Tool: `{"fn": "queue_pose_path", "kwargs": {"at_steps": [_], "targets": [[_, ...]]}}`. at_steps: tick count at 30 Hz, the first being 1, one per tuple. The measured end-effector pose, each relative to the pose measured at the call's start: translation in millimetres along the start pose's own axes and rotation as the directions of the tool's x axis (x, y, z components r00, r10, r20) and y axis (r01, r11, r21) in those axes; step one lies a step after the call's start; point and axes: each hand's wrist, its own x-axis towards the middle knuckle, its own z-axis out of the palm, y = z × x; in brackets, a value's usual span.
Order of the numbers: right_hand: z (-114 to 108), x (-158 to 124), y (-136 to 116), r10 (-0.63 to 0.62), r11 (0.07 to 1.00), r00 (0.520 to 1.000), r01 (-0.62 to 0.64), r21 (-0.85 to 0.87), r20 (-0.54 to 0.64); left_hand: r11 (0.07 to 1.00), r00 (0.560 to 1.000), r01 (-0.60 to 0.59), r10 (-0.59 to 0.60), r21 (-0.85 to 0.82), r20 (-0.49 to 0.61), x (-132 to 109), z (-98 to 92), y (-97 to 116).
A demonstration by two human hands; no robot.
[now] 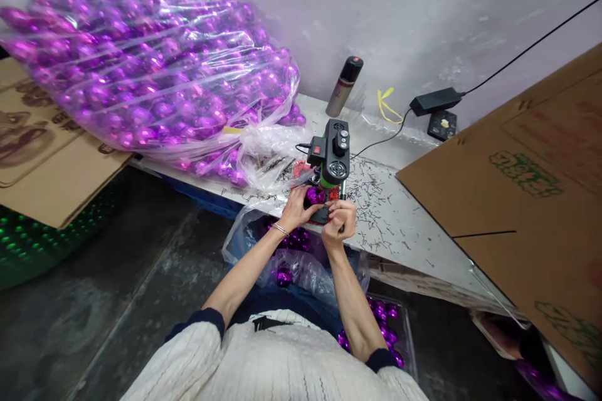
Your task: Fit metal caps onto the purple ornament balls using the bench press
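My left hand is closed around a shiny purple ornament and holds it under a small black and green machine at the table's front edge. A thin bracelet sits on that wrist. My right hand is curled right beside it, fingers pressed on a small dark part at the machine's base; what it grips is hidden. Both hands touch at the ornament.
A big clear bag of purple ornaments fills the table's left. A spray can, a black power adapter and cardboard sheet stand around. Small wire bits litter the white table. More ornaments in a bag lie by my lap.
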Motion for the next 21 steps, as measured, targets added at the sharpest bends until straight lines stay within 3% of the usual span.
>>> {"fn": "queue_pose_path", "kwargs": {"at_steps": [3,6,9,12,14,17,21], "targets": [[-0.2,26.3,-17.9,0.153,0.988,0.988,-0.153,-0.001,-0.029,1.000,1.000,0.000,0.000,-0.019,-0.005,2.5,-0.5,1.5],[-3.8,51.7,-34.0,0.225,0.974,0.974,-0.225,-0.020,0.019,0.999,0.999,-0.035,0.034,-0.031,-0.025,-8.3,-7.8,8.0],[-8.1,58.2,-39.1,0.214,0.977,0.975,-0.213,-0.019,0.067,0.989,0.989,-0.145,0.145,0.024,-0.012,-42.2,-22.1,18.0],[-9.4,48.2,-34.9,0.175,0.985,0.982,-0.173,-0.021,0.074,0.961,0.963,-0.255,0.242,0.107,0.118,-84.2,-36.6,26.3],[-8.7,40.3,-31.3,0.157,0.988,0.986,-0.156,-0.016,0.059,0.953,0.951,-0.273,0.247,0.129,0.185,-97.8,-44.4,27.2],[-7.1,34.4,-28.8,0.154,0.988,0.987,-0.154,0.001,0.041,0.973,0.974,-0.196,0.180,0.121,0.134,-73.6,-56.4,14.6],[-6.8,33.3,-29.1,0.158,0.987,0.987,-0.158,0.003,0.037,0.981,0.994,0.022,-0.001,0.192,-0.113,23.7,-80.9,-29.2]]}}
